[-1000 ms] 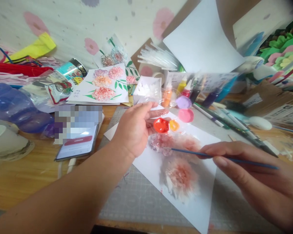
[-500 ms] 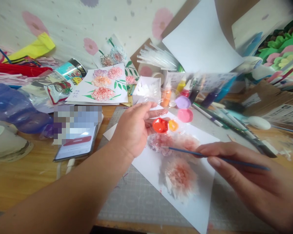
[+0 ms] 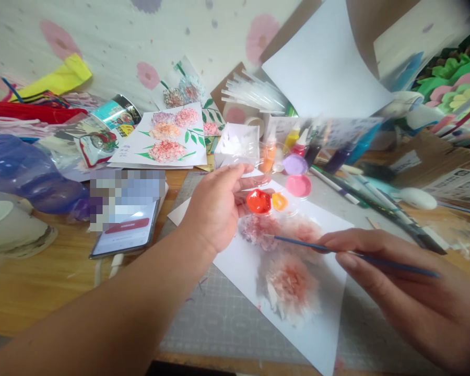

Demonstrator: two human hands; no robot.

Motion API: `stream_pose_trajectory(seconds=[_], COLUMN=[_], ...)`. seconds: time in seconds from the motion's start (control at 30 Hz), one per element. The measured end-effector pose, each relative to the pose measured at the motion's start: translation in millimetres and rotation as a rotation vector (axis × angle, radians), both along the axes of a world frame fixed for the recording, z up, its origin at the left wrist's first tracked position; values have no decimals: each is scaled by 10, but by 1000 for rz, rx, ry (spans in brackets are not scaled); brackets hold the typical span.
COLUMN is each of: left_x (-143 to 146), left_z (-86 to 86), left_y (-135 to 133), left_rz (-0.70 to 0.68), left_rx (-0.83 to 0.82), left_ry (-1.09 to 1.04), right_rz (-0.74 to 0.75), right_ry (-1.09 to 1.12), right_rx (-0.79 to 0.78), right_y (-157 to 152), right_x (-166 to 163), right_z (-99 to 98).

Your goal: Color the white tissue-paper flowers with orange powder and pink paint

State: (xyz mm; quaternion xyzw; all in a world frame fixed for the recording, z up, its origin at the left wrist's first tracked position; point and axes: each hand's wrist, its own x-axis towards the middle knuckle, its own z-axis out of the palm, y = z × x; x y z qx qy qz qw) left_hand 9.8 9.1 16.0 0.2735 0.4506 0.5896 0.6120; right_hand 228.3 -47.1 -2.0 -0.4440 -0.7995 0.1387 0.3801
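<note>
My right hand (image 3: 391,282) is closed around a thin blue paintbrush (image 3: 301,244), its tip pointing left at a reddish-purple flower cluster (image 3: 260,230). Whether the tip touches the cluster I cannot tell. My left hand (image 3: 219,201) holds a clear plastic paint palette (image 3: 272,180) by its left side, over the far part of a white sheet of paper (image 3: 235,271). In the palette's wells are red, orange, pink and purple paint. A larger cream flower with a reddish centre (image 3: 293,284) lies nearer on the sheet, and another reddish one sits to the right of the cluster.
A grey cutting mat (image 3: 227,324) lies beneath the sheet. Leftward are a phone (image 3: 129,224) and a white cup (image 3: 11,230). Paint bottles (image 3: 292,138), a small white box (image 3: 237,143) and a flower picture (image 3: 168,136) stand behind; brushes (image 3: 399,214) lie at right.
The whole view has shifted very slightly. Both hands keep their holds, and the brush tip stays by the same flower cluster.
</note>
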Motion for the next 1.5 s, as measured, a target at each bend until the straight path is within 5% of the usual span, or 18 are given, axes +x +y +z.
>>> stream_pose_trajectory(seconds=[0.6, 0.97, 1.5], left_x=[1, -6, 4], left_z=[7, -20, -21], left_y=[-4, 15, 10], left_rz=[-9, 4, 12], left_rx=[12, 36, 39], left_ry=[-13, -16, -10], right_rz=[91, 140, 199], right_ry=[-137, -104, -167], right_rx=[188, 46, 99], right_y=[-58, -113, -74], right_x=[-38, 43, -21], right_z=[51, 4, 14])
